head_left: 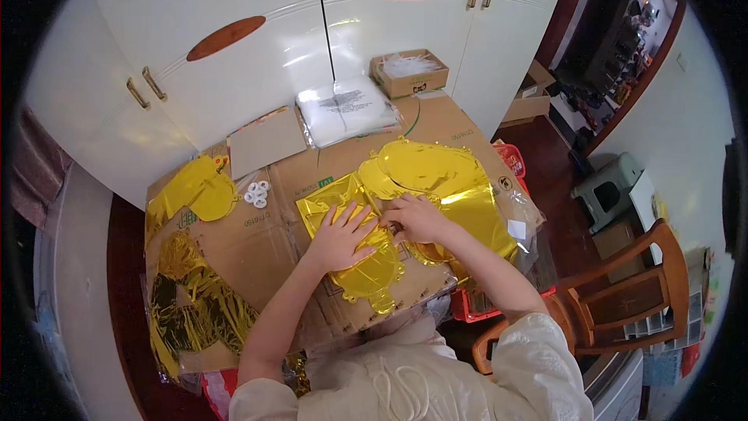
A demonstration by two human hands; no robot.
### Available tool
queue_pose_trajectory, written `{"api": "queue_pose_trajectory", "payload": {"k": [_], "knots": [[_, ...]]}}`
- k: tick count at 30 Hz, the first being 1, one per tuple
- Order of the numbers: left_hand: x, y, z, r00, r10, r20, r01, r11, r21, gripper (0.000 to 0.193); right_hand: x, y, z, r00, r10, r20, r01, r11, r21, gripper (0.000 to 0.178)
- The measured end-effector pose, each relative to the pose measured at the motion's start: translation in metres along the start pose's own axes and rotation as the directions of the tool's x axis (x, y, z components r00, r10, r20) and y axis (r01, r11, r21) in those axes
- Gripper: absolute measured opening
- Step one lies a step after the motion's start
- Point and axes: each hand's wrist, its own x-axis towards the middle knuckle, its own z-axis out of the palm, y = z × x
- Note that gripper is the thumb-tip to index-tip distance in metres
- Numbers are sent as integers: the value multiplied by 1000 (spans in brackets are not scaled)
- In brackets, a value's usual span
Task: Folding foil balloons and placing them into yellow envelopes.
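A flat, uninflated gold foil balloon (366, 270) lies on the cardboard-covered table in front of me, its scalloped edge toward me. My left hand (340, 240) rests on it, fingers spread and palm down. Beside it, my right hand (414, 220) has its fingers curled in a pinch at the foil's right edge; the fingertips are partly hidden. Under and beyond my right hand spreads a pile of more flat gold foil balloons (432, 166), reaching the table's right side.
Gold tinsel fringe (195, 304) and more gold foil (212, 196) lie at the left. Several small white rolls (258, 194) sit nearby. At the back are a stack of clear plastic bags (343, 114) and a cardboard box (421, 83) of white straws. A wooden chair (662, 296) stands right.
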Motion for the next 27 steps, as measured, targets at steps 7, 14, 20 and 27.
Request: {"api": "queue_pose_trajectory", "payload": {"k": [7, 14, 20, 27], "knots": [[2, -5, -2, 999, 11, -40, -11, 1000, -4, 67, -1, 1, 2, 997, -40, -67, 37, 998, -52, 60], [-6, 1, -10, 995, 18, -102, -26, 997, -78, 65, 0, 9, -5, 957, -182, -227, 205, 975, 80, 48], [-29, -30, -50, 964, -134, -228, 71, 962, -263, 53, 28, 10, -21, 901, -198, -385, 260, 959, 116, 39], [-53, -72, -36, 964, -267, -16, 264, 959, -102, 54, 76, -19, 10, 928, -217, -302, 196, 976, -98, 57]]}}
